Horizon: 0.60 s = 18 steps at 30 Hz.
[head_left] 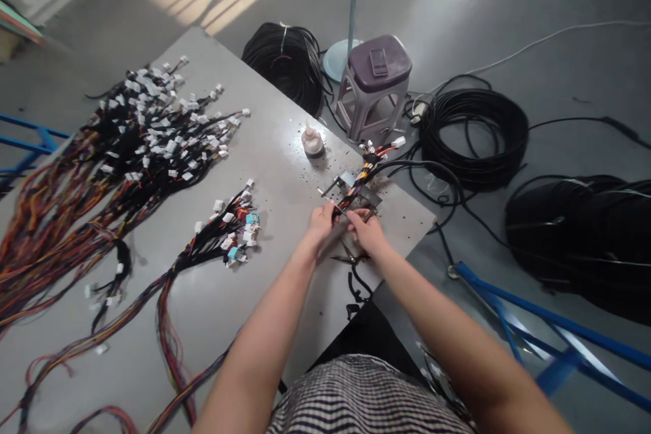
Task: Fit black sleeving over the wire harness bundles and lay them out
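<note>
Head view: left hand (321,224) pinching wire bundle (360,182); right hand (368,233), hold unclear; speckled table (289,186), grey floor (554,68).

The person wears a checked top (366,401) in small dark and pale squares, its cloth gathered in soft folds that bend the rows into wavy bands. Plain black cloth (367,338) shows at the lap. The left arm (269,319) and right arm (452,325) are bare as far as they show, and so are the left hand (321,222) and right hand (368,233)
</note>
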{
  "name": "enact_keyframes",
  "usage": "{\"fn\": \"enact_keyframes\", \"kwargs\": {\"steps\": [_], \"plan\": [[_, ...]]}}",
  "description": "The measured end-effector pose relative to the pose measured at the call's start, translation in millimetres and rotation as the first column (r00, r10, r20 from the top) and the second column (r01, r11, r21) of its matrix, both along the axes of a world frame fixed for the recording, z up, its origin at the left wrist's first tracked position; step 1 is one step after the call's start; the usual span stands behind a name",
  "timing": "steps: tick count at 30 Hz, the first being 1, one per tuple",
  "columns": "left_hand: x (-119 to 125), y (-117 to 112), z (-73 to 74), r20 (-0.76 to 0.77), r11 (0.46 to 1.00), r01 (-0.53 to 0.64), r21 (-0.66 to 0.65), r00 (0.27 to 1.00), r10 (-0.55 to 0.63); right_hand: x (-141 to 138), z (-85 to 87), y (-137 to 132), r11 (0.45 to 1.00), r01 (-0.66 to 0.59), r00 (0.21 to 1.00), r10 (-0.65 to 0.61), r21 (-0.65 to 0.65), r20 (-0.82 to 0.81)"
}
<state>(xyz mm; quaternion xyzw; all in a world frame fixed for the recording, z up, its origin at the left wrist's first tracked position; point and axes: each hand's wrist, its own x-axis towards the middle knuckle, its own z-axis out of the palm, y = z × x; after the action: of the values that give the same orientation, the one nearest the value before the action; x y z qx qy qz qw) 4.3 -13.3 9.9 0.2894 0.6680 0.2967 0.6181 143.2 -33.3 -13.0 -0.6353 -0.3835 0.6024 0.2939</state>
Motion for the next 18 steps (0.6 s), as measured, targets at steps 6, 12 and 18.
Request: {"fn": "enact_keyframes", "kwargs": {"steps": [6,12,18], "plan": [[-5,-2,1.2,0.080,0.998,-0.020,-0.055,0.997,0.024,99,33.8,77,0.723,-0.575,0.715,0.215,0.383,0.666],[-12,-7,-8.7,0.259,1.000,0.021,-0.015,0.966,-0.017,78,8.8,128,0.211,-0.962,0.232,0.306,0.172,0.923],[-21,-18,-11.7,0.424,0.999,0.030,0.021,0.905,-0.036,56,-4.6,139,0.474,-0.881,0.194,0.353,0.004,0.916]]}}
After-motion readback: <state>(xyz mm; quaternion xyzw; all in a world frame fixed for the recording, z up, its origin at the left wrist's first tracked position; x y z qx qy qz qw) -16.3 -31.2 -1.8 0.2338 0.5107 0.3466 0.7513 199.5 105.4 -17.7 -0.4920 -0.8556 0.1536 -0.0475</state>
